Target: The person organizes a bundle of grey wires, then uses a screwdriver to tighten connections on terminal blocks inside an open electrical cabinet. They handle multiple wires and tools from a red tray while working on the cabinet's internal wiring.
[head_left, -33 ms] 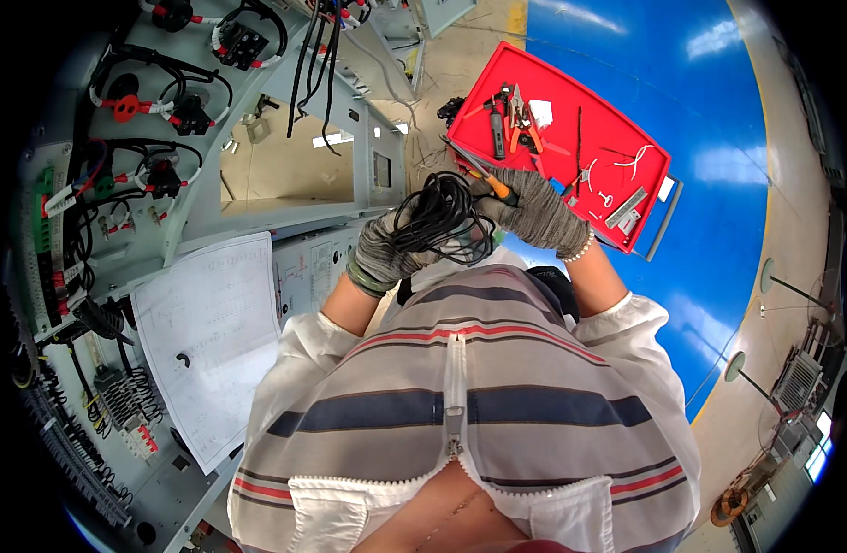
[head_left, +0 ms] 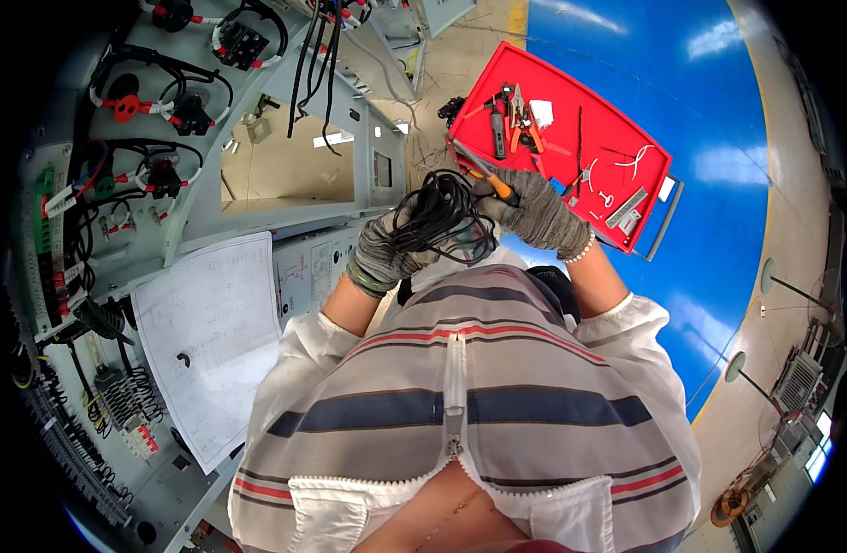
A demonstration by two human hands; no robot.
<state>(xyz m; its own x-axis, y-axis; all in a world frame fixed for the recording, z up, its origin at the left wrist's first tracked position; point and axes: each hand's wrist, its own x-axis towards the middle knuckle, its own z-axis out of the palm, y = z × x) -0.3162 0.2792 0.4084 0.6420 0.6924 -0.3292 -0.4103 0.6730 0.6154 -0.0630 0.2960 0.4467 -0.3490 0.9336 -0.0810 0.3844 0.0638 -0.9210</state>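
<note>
While I watch from beside the tray, very little changes: the bundle of black wire [head_left: 444, 210] stays in front of the person's waist, and only the tip of the screwdriver [head_left: 500, 189] seems to dip slightly. To my eye that means the work in hand is at a near pause, with the wire bunched in loose, overlapping loops.

The left hand [head_left: 385, 251], in a grey knitted glove, has its fingers curled and clamped on the left side of the bundle. The right hand [head_left: 539, 212], gloved alike, closes on the orange-and-black handle of the screwdriver, whose shaft points up and left, over the near edge of the red tray [head_left: 580, 92]. That hand sits right against the loops, but I cannot tell whether its hidden fingertips pinch any of them.

On the tray lie wire strippers [head_left: 531, 138] and white wire scraps [head_left: 637, 161]. As for writing, the large paper sheet [head_left: 211, 350] at the left carries faint marks, too small to read. Red lines run across the grey panel [head_left: 303, 276] beside it, and its small print is unclear. I make out no brand anywhere.
</note>
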